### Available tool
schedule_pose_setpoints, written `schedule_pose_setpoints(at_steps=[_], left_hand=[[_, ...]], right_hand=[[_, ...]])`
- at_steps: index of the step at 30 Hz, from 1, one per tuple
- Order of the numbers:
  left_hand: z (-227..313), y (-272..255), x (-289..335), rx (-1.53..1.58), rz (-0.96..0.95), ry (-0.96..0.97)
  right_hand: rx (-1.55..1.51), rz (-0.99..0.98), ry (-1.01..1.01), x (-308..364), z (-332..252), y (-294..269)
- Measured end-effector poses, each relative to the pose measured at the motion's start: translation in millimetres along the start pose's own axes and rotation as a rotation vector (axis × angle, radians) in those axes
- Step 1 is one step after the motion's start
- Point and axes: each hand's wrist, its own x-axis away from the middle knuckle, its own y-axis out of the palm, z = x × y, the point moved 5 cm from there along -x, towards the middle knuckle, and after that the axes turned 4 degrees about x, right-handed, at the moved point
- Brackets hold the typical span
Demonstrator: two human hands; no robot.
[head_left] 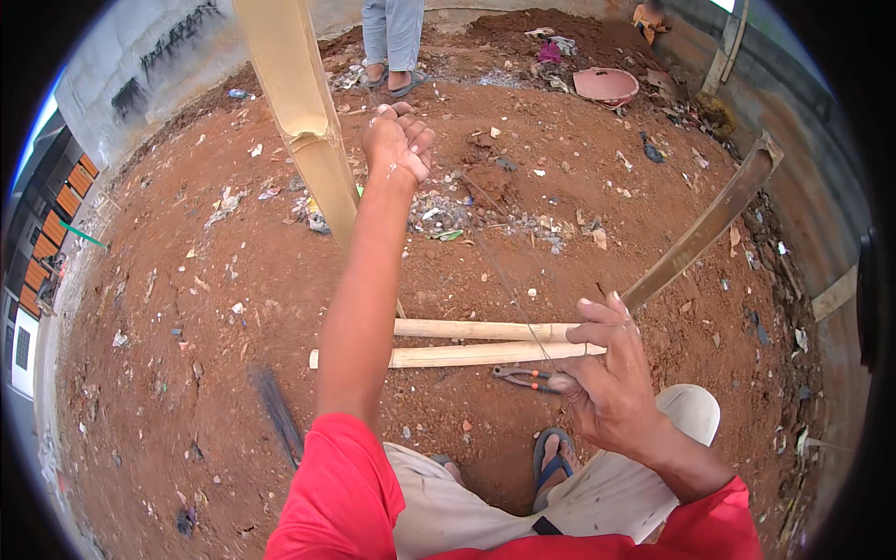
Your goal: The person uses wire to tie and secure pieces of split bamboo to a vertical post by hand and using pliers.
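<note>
My left hand [399, 145] is raised at the far end of my outstretched arm, fingers curled around a thin wire [504, 275]. The wire slants down toward two pale bamboo poles [467, 356] lying side by side across the ground. Over the poles' right ends, my right hand [611, 369] has its fingers bent but apart; whether it touches the wire is hard to see. Pliers [527, 376] with orange and black grips sit beside its thumb, and I cannot tell whether they touch it. Left of my knees lies a dark bundle of thin strands [277, 415].
A split bamboo post [313, 131] stands beside my left arm, another [700, 224] at right. Beyond are a person's legs [392, 42], a pink basin [606, 86] and another person [651, 21]. Litter dots the red soil [187, 308]; a wall [812, 159] runs along the right.
</note>
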Motion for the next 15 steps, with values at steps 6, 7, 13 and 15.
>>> schedule_pose_setpoints(at_steps=[6, 7, 13, 15], left_hand=[[2.4, -21.7, -20.1, 0.102, 0.064, -0.152], [3.9, -23.6, -21.9, 0.130, 0.075, -0.150], [8.5, -24.9, -21.5, 0.167, 0.125, -0.023], [9.0, -28.5, -18.4, 0.114, 0.217, 0.080]], right_hand=[[0.080, -0.082, 0.329, 7.7, 34.8, 24.3], [-0.006, -0.081, 0.476, 9.2, 45.8, 25.6], [-0.208, 0.056, 0.532, 11.7, 67.0, 25.6], [-0.243, 0.089, 0.519, 12.0, 67.0, 25.7]])
